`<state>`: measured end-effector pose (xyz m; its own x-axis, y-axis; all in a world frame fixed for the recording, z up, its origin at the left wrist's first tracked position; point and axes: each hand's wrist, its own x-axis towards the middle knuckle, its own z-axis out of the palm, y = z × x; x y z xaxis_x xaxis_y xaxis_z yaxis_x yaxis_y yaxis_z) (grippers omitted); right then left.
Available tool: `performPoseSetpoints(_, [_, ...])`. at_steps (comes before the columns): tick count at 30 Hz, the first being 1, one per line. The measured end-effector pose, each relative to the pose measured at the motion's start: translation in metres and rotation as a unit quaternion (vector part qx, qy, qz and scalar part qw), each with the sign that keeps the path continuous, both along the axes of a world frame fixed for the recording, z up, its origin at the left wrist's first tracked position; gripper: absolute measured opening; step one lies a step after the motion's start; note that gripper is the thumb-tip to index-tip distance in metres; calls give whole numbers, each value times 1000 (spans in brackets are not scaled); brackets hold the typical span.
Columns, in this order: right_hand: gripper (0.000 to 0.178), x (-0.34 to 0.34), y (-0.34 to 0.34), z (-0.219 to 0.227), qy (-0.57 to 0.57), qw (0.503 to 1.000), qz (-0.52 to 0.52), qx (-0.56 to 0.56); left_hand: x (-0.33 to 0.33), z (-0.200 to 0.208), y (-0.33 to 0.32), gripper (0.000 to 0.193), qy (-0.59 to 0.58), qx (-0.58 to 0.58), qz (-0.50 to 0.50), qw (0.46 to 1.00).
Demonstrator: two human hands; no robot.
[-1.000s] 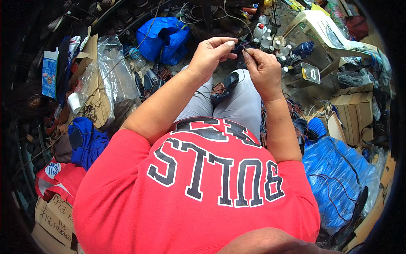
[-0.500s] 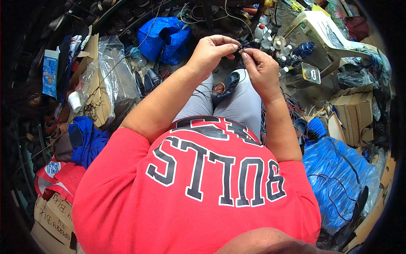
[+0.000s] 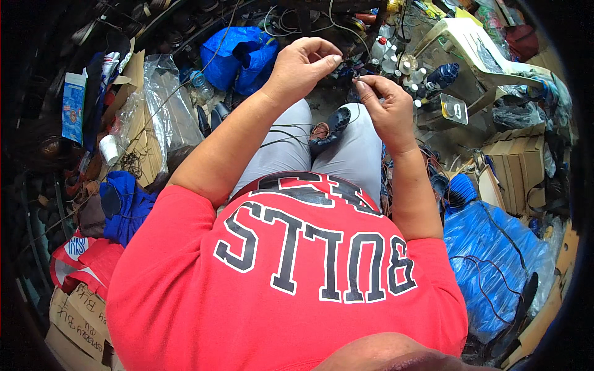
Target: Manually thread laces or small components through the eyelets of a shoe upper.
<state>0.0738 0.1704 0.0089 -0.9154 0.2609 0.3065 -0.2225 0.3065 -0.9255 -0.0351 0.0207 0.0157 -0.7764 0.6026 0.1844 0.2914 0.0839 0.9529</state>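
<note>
My left hand (image 3: 304,69) is raised above my knees, thumb and fingers drawn into a pinch; what they hold, if anything, is too small to make out. To its right and slightly nearer, my right hand (image 3: 388,110) pinches the end of a thin dark cord at its thumb and fingertip. A gap separates the two hands. Between my thighs, leaning on the right one, rests a dark shoe (image 3: 336,127) with a brownish inside. Strands of dark cord (image 3: 281,131) lie across my left thigh beside the shoe.
A blue bag (image 3: 238,59) sits beyond my left forearm. Several bottles (image 3: 390,60) stand past my right hand, near a white plastic chair (image 3: 470,43). Clear plastic and cardboard (image 3: 148,117) are on the left, blue plastic-wrapped goods (image 3: 495,260) and a cardboard box (image 3: 516,164) on the right.
My hands, close together before, have moved apart. The left has gone up and slightly left, the right slightly down. More dark cord now shows across my left thigh.
</note>
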Motion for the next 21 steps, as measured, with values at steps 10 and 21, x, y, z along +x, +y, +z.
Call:
performPoseSetpoints(10, [12, 0, -5, 4, 58, 961, -78, 261, 16, 6, -3, 15, 2, -43, 47, 998])
performPoseSetpoints(21, [12, -2, -8, 1, 30, 971, -67, 229, 19, 3, 2, 10, 129, -95, 57, 985])
